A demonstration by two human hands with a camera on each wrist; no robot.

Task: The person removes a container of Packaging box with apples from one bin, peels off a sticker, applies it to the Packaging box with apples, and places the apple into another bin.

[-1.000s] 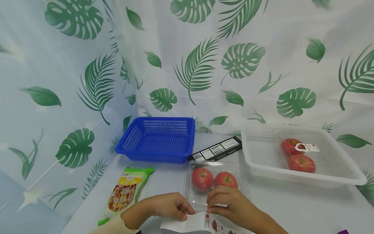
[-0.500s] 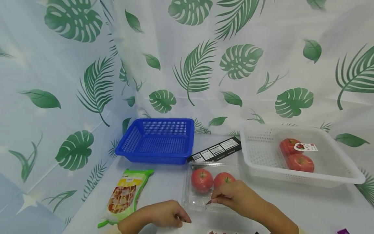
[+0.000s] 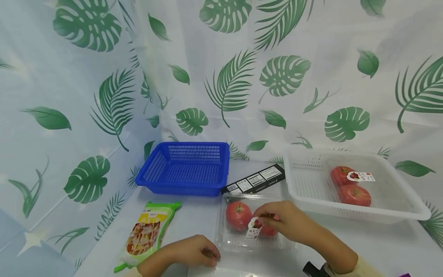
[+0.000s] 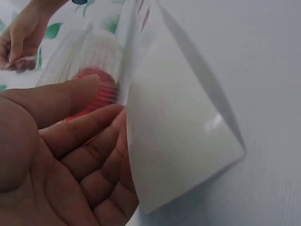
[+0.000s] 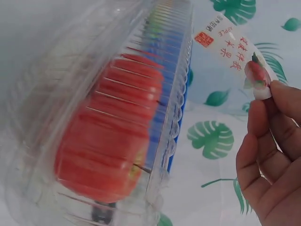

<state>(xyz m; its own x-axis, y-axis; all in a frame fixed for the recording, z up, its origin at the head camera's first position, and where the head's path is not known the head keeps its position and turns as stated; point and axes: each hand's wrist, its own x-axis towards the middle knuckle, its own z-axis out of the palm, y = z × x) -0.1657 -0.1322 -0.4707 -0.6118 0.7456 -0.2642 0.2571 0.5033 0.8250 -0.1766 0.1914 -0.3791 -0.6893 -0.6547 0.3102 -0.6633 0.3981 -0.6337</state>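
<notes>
The left hand (image 3: 194,252) rests near on the white counter (image 3: 363,238), fingers pinching a white paper sheet (image 4: 178,141). Farther, the right hand (image 3: 282,221) pinches a small apple sticker (image 3: 255,225) over the clear plastic box of red apples (image 3: 238,240). The sticker looks light, bendy and sticky, so hold its edge. Only the right wrist view shows its writing.

Blue basket (image 3: 185,169), snack bag (image 3: 147,231) — black box (image 3: 254,179).
</notes>
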